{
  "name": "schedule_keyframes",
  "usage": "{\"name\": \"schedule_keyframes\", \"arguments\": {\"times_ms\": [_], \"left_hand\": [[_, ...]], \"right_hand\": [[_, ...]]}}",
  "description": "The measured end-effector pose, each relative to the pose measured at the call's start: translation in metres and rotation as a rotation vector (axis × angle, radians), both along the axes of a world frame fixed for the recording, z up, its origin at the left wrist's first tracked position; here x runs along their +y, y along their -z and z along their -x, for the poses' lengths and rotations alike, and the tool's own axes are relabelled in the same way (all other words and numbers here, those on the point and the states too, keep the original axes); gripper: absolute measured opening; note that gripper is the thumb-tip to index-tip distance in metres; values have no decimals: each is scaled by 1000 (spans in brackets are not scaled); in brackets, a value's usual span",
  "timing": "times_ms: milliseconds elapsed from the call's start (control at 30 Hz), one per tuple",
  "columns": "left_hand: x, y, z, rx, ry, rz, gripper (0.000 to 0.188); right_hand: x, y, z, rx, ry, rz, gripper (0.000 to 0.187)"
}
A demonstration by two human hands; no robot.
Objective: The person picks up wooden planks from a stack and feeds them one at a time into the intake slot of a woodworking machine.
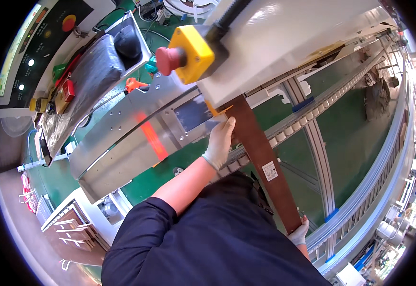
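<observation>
A long, narrow brown board [260,148] with a white printed label [270,171] lies slantwise across a roller rail. One end of it meets the white machine housing [284,43]. My left hand [220,140], in a pale glove, pinches the board's left edge close to that housing, beside an orange pointed piece [219,111]. At the board's opposite end, my right hand [300,232] wraps round the lower corner, also gloved; the board partly hides its fingers.
A yellow box with a red emergency-stop button [172,60] juts out above the metal machine bed [127,157]. Orange-handled scissors [135,85] rest on the bed's far side. The roller rail [312,114] runs off to the upper right, with a grey frame bar [320,167] crossing below it.
</observation>
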State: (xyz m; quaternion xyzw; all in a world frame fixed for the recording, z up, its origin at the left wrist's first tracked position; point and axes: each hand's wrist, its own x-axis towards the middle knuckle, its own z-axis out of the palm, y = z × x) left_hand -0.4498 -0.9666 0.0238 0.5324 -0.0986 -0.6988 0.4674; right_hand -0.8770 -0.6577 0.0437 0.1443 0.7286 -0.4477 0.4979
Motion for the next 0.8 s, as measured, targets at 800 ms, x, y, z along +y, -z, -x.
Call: {"name": "schedule_keyframes", "arguments": {"times_ms": [800], "left_hand": [[-13,16,46,-268,325,155,45]], "right_hand": [[-221,14,141,1828,-817,-79,28]]}}
